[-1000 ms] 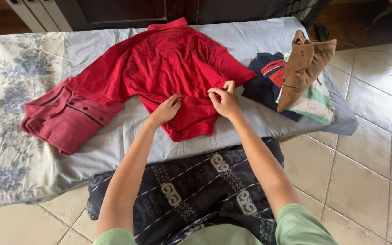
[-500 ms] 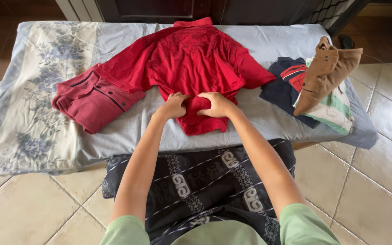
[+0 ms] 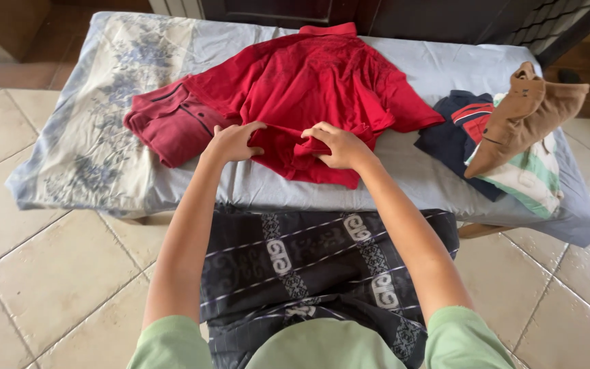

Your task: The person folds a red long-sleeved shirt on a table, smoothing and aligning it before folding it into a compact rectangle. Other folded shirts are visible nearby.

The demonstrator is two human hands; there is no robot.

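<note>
A bright red polo shirt (image 3: 315,82) lies back-up on a low mattress covered by a pale grey sheet (image 3: 438,184), collar at the far edge. My left hand (image 3: 232,142) pinches the shirt's lower part on the left. My right hand (image 3: 336,147) grips the bunched fabric just to the right of it. The hem hangs rumpled below both hands. A folded darker red polo (image 3: 172,123) rests to the left, partly under the red shirt's sleeve.
A pile of folded clothes, with a brown garment (image 3: 530,113) on top of a striped one and a navy one (image 3: 455,133), sits at the mattress's right end. The sheet's left end has a blue flower print (image 3: 97,157). Beige floor tiles (image 3: 49,273) surround the mattress. A dark patterned cloth (image 3: 322,266) covers my lap.
Both hands have stayed on the red shirt's lower part, gathering its fabric closer together. The camera view has shifted, so the mattress appears further right in the frame.
</note>
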